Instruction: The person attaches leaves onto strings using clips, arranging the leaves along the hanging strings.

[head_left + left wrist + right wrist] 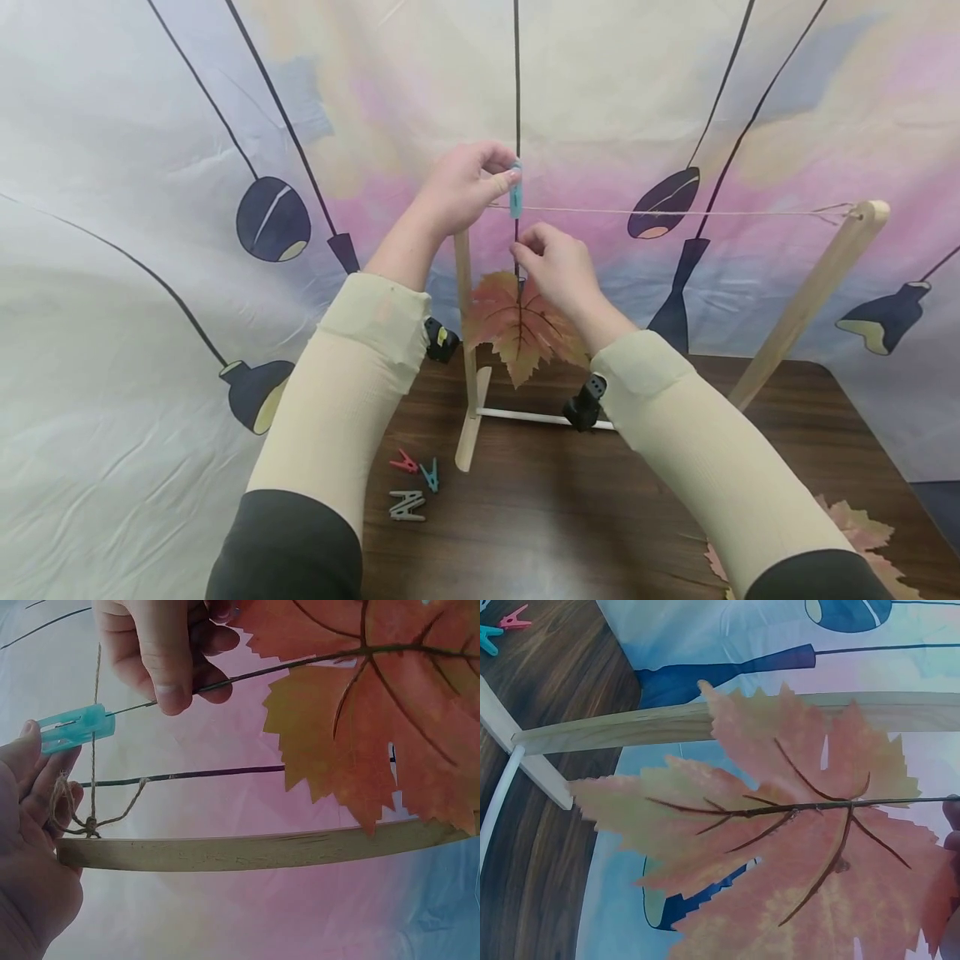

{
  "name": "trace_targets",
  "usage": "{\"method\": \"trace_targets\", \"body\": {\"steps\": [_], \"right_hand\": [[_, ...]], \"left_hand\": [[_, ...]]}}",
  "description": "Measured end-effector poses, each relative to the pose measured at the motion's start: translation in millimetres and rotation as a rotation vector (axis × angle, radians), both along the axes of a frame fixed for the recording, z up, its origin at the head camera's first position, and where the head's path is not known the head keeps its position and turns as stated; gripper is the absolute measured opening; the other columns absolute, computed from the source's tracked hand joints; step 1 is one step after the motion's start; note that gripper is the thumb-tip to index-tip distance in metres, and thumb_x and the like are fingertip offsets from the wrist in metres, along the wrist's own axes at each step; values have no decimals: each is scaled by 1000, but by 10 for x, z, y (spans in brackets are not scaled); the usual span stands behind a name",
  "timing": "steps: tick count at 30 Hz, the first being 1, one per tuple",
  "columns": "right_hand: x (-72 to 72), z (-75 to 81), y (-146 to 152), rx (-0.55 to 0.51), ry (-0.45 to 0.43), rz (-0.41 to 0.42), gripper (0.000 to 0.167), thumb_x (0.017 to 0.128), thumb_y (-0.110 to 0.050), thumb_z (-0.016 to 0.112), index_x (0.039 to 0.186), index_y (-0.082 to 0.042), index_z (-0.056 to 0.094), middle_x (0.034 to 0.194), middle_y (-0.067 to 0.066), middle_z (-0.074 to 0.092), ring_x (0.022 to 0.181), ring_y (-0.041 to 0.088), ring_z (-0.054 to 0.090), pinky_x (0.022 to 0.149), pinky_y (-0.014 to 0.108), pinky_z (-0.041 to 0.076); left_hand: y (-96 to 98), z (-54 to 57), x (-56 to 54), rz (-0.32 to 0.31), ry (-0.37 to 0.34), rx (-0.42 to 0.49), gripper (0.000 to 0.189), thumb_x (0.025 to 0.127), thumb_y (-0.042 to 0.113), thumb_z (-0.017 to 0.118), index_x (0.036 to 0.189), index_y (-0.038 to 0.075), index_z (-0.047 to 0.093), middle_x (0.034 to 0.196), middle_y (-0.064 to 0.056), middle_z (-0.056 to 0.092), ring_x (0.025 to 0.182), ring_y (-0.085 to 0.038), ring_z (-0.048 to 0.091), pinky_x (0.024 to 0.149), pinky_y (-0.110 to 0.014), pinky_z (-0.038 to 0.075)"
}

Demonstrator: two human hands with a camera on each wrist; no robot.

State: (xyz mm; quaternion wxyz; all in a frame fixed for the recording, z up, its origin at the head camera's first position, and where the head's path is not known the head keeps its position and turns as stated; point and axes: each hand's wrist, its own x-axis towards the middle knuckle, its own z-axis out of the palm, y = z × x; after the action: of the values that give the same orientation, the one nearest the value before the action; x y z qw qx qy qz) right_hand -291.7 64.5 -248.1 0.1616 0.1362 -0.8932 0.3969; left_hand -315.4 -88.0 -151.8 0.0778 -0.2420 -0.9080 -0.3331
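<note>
Pinching almost closed, left hand (467, 190) holds a clothespin (516, 198), right hand (557, 260) a leaf stem (259, 675).

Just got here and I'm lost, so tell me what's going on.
A person works at a wooden frame strung with twine. The left hand pinches a light-blue clothespin at the twine, while the right hand holds an autumn leaf by its stem below it. The stem's tip meets the clothespin's mouth; clamped or not, I can't tell. A red clothespin, a blue one and grey ones lie on the table, more leaf at lower right.
</note>
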Motion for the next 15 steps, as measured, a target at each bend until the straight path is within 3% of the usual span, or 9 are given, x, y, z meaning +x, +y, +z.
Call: {"method": "trace_targets", "body": {"steps": [15], "right_hand": [[3, -2, -6, -24, 1, -24, 20, 94, -32, 55, 99, -14, 63, 91, -1, 68, 92, 17, 59, 81, 36, 45]], "left_hand": [[6, -53, -33, -48, -54, 45, 38, 95, 31, 54, 127, 11, 54, 119, -2, 58, 103, -13, 59, 86, -25, 45]]}}
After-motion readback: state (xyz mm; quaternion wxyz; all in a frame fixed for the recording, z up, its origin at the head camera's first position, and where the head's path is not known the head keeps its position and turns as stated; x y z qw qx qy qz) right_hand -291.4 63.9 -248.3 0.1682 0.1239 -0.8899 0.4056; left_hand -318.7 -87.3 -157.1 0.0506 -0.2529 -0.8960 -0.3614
